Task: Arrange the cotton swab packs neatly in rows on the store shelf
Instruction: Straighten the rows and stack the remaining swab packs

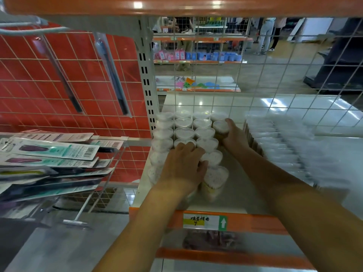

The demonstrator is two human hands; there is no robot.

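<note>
The right hand [234, 136] curls around one heart-lidded cotton swab pack [221, 127] at the right end of the rows, thumb over its rim. The left hand [184, 165] lies palm-down with relaxed fingers on packs in the nearer rows. The cotton swab packs [184, 132] stand clustered on the white shelf [245, 193], behind its orange edge with a price label [204, 222]. Clear packets [284, 146] lie just to the right.

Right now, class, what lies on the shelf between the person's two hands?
In the head view, heart-lidded cotton swab packs fill the stretch between the left hand and the right hand, standing close together on the shelf.
</note>
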